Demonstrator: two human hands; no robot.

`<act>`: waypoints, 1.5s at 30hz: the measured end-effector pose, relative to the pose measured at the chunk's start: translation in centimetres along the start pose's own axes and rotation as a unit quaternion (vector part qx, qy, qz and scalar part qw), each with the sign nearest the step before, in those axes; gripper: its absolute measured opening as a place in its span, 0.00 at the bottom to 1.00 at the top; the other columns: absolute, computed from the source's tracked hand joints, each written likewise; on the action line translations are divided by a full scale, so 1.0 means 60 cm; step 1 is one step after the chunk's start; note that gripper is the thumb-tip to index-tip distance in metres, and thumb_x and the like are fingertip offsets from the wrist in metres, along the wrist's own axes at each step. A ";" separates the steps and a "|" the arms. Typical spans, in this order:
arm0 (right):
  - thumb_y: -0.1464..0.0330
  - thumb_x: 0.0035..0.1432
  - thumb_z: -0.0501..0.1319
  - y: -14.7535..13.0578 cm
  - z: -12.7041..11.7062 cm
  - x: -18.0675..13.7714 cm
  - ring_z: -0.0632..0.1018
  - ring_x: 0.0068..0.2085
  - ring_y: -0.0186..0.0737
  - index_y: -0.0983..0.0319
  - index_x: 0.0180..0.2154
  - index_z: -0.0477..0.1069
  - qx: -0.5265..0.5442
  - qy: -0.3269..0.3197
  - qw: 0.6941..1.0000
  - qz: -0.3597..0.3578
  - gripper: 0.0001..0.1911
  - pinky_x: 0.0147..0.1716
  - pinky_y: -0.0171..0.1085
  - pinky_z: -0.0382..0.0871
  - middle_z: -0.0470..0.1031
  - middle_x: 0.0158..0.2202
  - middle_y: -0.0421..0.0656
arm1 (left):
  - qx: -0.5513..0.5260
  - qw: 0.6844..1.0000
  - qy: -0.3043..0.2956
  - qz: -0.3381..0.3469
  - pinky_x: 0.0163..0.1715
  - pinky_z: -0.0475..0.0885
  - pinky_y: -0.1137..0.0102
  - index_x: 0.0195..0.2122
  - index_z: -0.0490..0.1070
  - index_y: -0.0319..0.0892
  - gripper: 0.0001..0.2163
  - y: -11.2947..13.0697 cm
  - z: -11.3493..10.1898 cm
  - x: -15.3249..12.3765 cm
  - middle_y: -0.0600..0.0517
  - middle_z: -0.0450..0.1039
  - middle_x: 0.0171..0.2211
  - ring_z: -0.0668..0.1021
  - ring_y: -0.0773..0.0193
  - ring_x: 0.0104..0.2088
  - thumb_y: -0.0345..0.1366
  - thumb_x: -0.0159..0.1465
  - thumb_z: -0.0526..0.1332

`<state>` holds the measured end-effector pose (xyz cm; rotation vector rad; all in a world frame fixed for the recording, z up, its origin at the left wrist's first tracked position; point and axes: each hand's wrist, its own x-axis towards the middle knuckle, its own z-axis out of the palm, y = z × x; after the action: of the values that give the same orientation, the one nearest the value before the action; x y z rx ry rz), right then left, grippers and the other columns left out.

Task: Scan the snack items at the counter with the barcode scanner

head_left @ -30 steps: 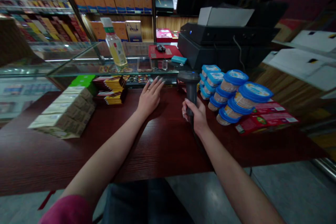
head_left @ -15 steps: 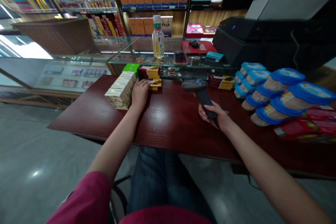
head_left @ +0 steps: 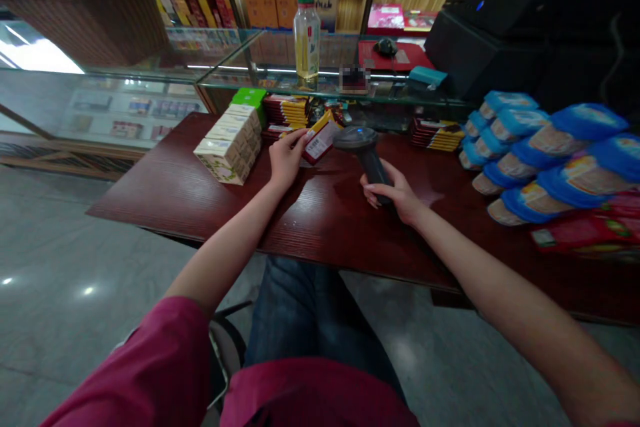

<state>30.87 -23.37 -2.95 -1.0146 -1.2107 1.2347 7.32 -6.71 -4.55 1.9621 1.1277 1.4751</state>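
Observation:
My left hand pinches a flat red and yellow packet by its left side, with its white barcode label turned up. In my right hand is a black barcode scanner, gripped round the handle; its head is close to the packet's right end. Behind my left hand lies a stack of similar red and yellow packets. To the left of that hand stands a row of small cream cartons with a green box at its far end.
Blue-lidded tubs are stacked on the right of the dark red table, by red bags. A second packet stack lies against the glass counter. On the glass stand a bottle and a black machine.
My left hand has taken a packet from the stack and brought it rightward, label up. My right hand has moved the scanner close to it. The view has tipped downward.

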 end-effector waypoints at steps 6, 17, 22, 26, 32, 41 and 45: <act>0.58 0.53 0.78 0.010 -0.007 -0.002 0.71 0.23 0.32 0.55 0.54 0.70 -0.057 -0.020 0.998 0.009 0.31 0.17 0.33 0.62 0.76 0.32 0.37 | -0.078 0.990 -0.049 -0.103 0.48 0.81 0.65 0.45 0.88 0.42 0.07 -0.019 0.013 0.012 0.48 0.89 0.45 0.89 0.55 0.46 0.35 0.69 0.70; 0.59 0.54 0.78 -0.008 0.002 -0.011 0.69 0.23 0.31 0.55 0.54 0.70 -0.023 -0.020 0.999 0.015 0.30 0.17 0.33 0.60 0.75 0.33 0.37 | -0.066 0.992 -0.038 -0.099 0.52 0.81 0.66 0.47 0.87 0.41 0.09 -0.010 0.012 0.006 0.48 0.89 0.46 0.88 0.55 0.49 0.34 0.69 0.68; 0.59 0.56 0.75 -0.011 -0.013 -0.008 0.68 0.21 0.32 0.53 0.45 0.68 0.012 0.140 0.988 -0.057 0.21 0.17 0.35 0.61 0.71 0.29 0.35 | -0.027 0.999 -0.018 -0.021 0.51 0.82 0.66 0.48 0.87 0.42 0.10 0.028 0.023 0.003 0.48 0.89 0.47 0.88 0.57 0.47 0.38 0.70 0.69; 0.60 0.55 0.74 -0.022 -0.059 0.003 0.67 0.22 0.34 0.52 0.43 0.63 0.038 0.298 0.945 -0.134 0.22 0.18 0.36 0.62 0.67 0.29 0.33 | -0.008 0.997 -0.026 0.070 0.53 0.80 0.67 0.50 0.85 0.44 0.09 0.081 0.104 0.013 0.49 0.88 0.49 0.87 0.58 0.49 0.37 0.73 0.66; 0.55 0.56 0.73 -0.033 -0.120 0.004 0.67 0.24 0.37 0.50 0.52 0.60 0.010 0.394 0.900 -0.186 0.30 0.22 0.39 0.66 0.67 0.32 0.36 | 0.008 0.985 -0.055 0.164 0.59 0.77 0.65 0.55 0.82 0.47 0.12 0.147 0.292 0.037 0.49 0.86 0.55 0.85 0.58 0.56 0.34 0.77 0.60; 0.50 0.61 0.67 -0.026 -0.133 0.011 0.68 0.26 0.38 0.49 0.62 0.57 0.011 0.382 0.912 -0.150 0.34 0.25 0.41 0.74 0.68 0.35 0.40 | 0.103 0.914 -0.245 0.307 0.73 0.64 0.51 0.62 0.78 0.51 0.18 0.167 0.411 0.041 0.49 0.79 0.65 0.74 0.51 0.70 0.32 0.75 0.60; 0.51 0.60 0.68 -0.029 -0.129 0.013 0.67 0.24 0.35 0.50 0.58 0.59 0.019 0.376 0.912 -0.162 0.31 0.22 0.41 0.73 0.69 0.36 0.39 | 0.138 0.907 -0.272 0.291 0.75 0.57 0.46 0.71 0.70 0.52 0.24 0.172 0.421 0.040 0.48 0.71 0.72 0.63 0.48 0.78 0.33 0.75 0.58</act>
<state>38.69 -22.21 -2.07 -1.0633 -0.6949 0.5101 34.71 -7.54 -4.01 2.8426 0.5368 0.9024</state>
